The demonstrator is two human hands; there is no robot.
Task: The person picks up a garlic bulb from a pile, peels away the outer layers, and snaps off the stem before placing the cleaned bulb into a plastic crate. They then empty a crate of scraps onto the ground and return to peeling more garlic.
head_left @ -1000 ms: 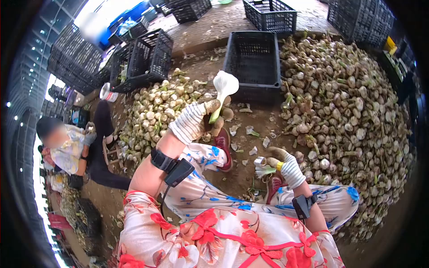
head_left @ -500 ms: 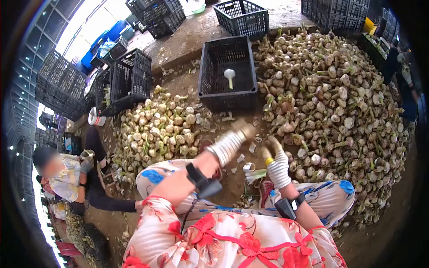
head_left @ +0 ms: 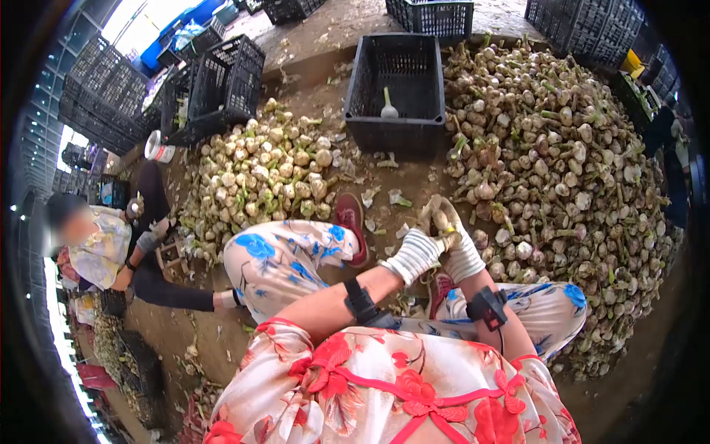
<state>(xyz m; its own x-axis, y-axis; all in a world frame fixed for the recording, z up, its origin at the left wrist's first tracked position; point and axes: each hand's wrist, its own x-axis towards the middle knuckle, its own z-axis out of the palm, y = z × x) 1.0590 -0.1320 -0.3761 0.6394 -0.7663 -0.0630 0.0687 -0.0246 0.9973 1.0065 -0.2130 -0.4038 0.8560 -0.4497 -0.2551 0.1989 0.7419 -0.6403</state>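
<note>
My left hand (head_left: 416,253) and right hand (head_left: 460,251) touch each other; I cannot tell if they grip something. The garlic pile (head_left: 562,148) lies just right of them.

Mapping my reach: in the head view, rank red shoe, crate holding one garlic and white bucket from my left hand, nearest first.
1. Red shoe, just left of the left hand.
2. Crate, straight ahead.
3. White bucket, far left.

Left hand (head_left: 416,253) and right hand (head_left: 461,255) are gloved in white ribbed knit, the right with a yellow band. Ahead of them is a black lattice crate (head_left: 396,137) with one white garlic bulb (head_left: 389,112). To their right is an off-white and tan garlic heap (head_left: 562,155). Below them are white trousers (head_left: 285,255) with blue flowers and a cream shirt (head_left: 384,385) with red flowers.
</note>
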